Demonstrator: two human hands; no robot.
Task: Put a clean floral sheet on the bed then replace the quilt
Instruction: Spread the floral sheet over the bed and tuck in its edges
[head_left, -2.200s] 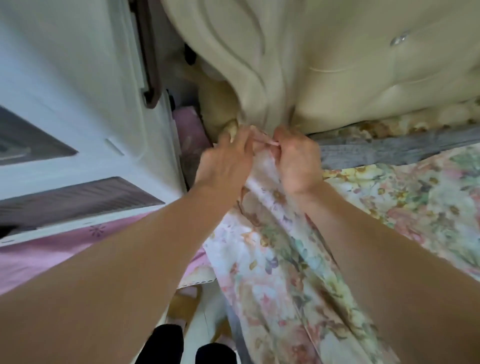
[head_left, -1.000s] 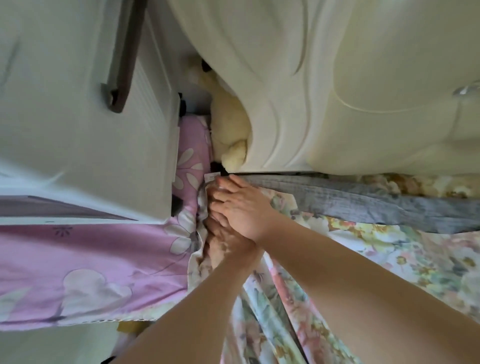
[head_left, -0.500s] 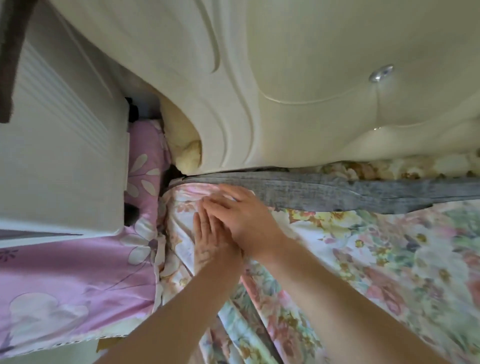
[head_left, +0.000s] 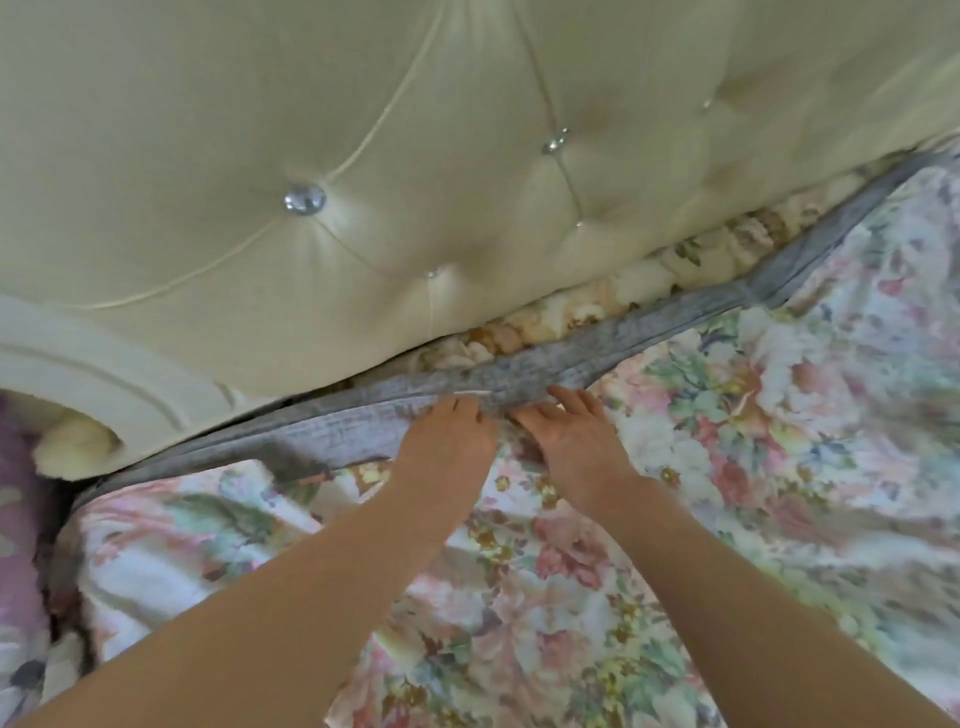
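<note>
The floral sheet (head_left: 779, 441) lies rumpled over the bed, and its top edge runs along a grey strip of mattress cover (head_left: 332, 431) below the cream tufted headboard (head_left: 363, 156). My left hand (head_left: 447, 441) and my right hand (head_left: 571, 441) lie side by side, palms down, at that top edge. Their fingers are fairly straight, with the fingertips pressing where the sheet meets the grey strip. Neither hand grips anything that I can see.
A brownish floral fabric (head_left: 571, 312) shows in the gap between headboard and mattress. At the far left, beside the bed's corner, lie a purple flowered cloth (head_left: 15, 493) and a cream plush lump (head_left: 72, 447).
Both hands have moved right from the bed's left corner along the head edge and now lie side by side instead of stacked. The white cabinet has left the view.
</note>
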